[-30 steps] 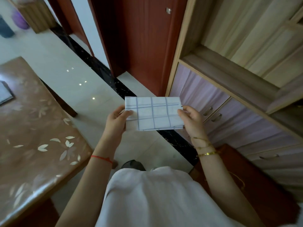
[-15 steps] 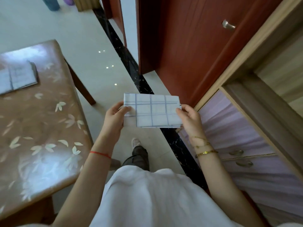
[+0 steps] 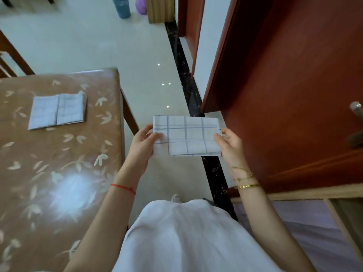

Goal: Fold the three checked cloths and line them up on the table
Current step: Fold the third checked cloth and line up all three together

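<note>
**Left hand (image 3: 144,143) and right hand (image 3: 229,146) are holding the held cloth (image 3: 186,136) in the air, with the table off to the left**

Fingers and thumb of the left hand are pinching the cloth's left short edge, thumb lying on the checked face and the fingers curled behind. The right hand is pinching the right short edge in the same way. Between them the held cloth is hanging as a flat, already folded rectangle. Its long axis is running left to right from one hand to the other, and it is hovering over the floor (image 3: 137,55), not over the table (image 3: 59,173).

The table is lying to the person's left and a little forward, so the left hand is sitting nearer to it than the right hand. Two folded cloths are resting on the tabletop side by side with their inner edges touching: the left cloth (image 3: 44,112) and the right cloth (image 3: 71,108). Together they are forming a short row running left to right. Bare tabletop is showing between the right cloth and the table's right edge. I judge that to be the spot the held cloth is heading for, which is calling for a carry leftward and forward. Both table cloths are looking nearly square from here, so I cannot tell whether a turn is needed.

Counting: three checked cloths, one in the hands and two on the table. One red string (image 3: 122,187) is circling the left wrist, and thin gold bracelets (image 3: 245,180) are circling the right, their number unclear. One red-brown door (image 3: 284,75) is standing to the right.
</note>
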{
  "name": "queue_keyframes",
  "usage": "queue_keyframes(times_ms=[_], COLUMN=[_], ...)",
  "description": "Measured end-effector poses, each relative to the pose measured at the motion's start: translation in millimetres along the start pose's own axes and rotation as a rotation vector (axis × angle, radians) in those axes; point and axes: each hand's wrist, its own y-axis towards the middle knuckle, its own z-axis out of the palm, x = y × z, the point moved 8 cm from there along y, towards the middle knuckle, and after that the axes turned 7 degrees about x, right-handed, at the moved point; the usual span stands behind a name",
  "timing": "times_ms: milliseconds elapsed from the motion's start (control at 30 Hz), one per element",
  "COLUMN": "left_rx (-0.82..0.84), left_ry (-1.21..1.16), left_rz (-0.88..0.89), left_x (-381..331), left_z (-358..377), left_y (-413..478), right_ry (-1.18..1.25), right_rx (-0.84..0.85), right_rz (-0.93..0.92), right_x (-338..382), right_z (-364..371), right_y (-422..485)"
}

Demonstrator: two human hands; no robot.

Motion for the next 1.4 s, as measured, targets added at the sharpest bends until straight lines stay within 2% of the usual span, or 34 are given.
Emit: queue_keyframes(times_ms=[400,900,1100,1400], left_rx=[-0.212,-0.682,-0.899,-1.202], left_ry=[-0.131,-0.336,-0.451,-0.600], left_rz=[0.064,0.135,0.096,0.052], left_x=[-43.3,-107.0,-103.2,-76.0], left_z=[-68.3,-121.8,-137.5,-156.1], left_y=[96.2,216.8,215.1,177.1], right_ry=[-0.042,-0.242,-0.252,-0.296], right_rx=[0.215,0.639,0.833,1.129], right_rz=[-0.026,-0.140,-0.132,-0.096], right_x=[35.7,131.6,150.6,145.2], right_z=[71.7,180.2,237.7,334.9], right_y=[166.3,390.0,425.8,416.5])
